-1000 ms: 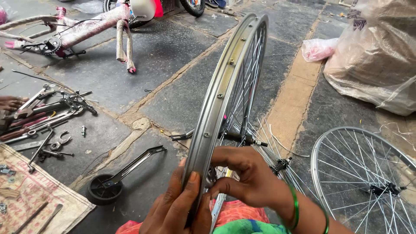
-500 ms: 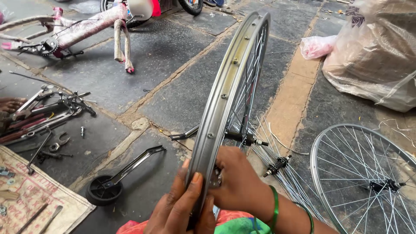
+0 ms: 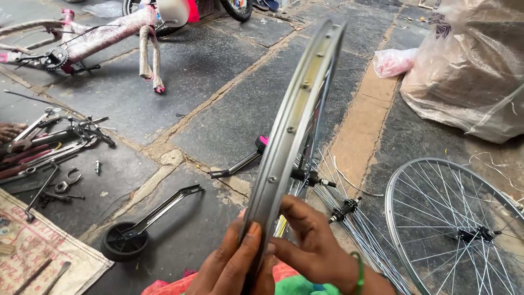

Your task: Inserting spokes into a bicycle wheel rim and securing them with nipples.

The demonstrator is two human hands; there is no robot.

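A silver spoked bicycle wheel rim (image 3: 297, 117) stands upright and edge-on in front of me. My left hand (image 3: 232, 265) grips its lower edge from the left, fingers pressed on the rim. Against the rim's right side rests my right hand (image 3: 308, 240), with a green bangle on the wrist, its fingers reaching in among the spokes near the hub axle (image 3: 311, 177).
A second spoked wheel (image 3: 453, 229) lies flat at the right, with loose spokes and a hub (image 3: 344, 210) beside it. A training wheel with bracket (image 3: 128, 240) lies at lower left. Tools (image 3: 49, 153) are scattered left. A wrapped pink bicycle frame (image 3: 103, 38) and plastic sacks (image 3: 469, 65) are farther off.
The rim has tilted slightly and shifted right in view. My right hand has slid lower on the rim, closer to my left hand.
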